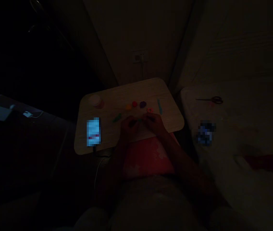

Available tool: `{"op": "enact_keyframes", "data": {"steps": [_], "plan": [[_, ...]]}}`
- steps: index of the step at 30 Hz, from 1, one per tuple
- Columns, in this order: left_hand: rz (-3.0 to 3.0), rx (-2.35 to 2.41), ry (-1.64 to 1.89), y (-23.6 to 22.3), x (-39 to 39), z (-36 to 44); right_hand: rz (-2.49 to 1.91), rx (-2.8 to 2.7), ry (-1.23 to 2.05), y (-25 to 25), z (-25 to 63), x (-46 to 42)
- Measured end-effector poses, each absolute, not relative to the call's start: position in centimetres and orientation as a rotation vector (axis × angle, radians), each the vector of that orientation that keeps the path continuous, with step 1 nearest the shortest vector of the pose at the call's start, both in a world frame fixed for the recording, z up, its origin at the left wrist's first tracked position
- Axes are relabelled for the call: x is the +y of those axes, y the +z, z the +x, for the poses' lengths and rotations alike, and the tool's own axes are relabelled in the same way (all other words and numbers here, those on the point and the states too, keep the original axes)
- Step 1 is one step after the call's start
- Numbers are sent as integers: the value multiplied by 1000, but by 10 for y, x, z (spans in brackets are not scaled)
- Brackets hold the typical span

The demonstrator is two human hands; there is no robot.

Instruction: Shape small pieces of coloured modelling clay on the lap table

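In the dim head view, my left hand (128, 125) and my right hand (153, 123) meet near the front edge of a small wooden table (112, 134). Both are closed, with fingertips pinching a small green piece (140, 120) between them; its kind is hard to make out. Just beyond my fingers lie a yellow lump (128, 107), a red ball (134, 104), a dark purple lump (143, 104) and a pinkish-orange ring-like piece (150, 110). Left of my left hand is a longer green piece (117, 117). A flat light-blue tool (160, 106) rests to the right.
A lit phone (93, 132), its screen blurred, lies at the table's left with a cable by it. Behind it stands a pale-lidded jar (96, 101). On a pale bed-like surface at right are scissors (210, 100) and a blurred blue item (205, 133). A wall socket (140, 57) is behind.
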State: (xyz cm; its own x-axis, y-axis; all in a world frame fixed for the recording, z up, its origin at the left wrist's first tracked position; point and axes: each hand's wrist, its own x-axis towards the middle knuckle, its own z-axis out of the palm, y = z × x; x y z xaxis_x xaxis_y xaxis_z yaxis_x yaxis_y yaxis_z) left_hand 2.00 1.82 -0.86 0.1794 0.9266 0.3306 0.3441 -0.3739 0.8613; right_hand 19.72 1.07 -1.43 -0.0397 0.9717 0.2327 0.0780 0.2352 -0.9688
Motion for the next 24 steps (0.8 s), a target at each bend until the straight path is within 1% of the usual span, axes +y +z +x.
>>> {"op": "enact_keyframes", "data": {"steps": [24], "plan": [[1911,1160,1182,-3,17,21,-1156,-1521,907,-13,194,12]]}}
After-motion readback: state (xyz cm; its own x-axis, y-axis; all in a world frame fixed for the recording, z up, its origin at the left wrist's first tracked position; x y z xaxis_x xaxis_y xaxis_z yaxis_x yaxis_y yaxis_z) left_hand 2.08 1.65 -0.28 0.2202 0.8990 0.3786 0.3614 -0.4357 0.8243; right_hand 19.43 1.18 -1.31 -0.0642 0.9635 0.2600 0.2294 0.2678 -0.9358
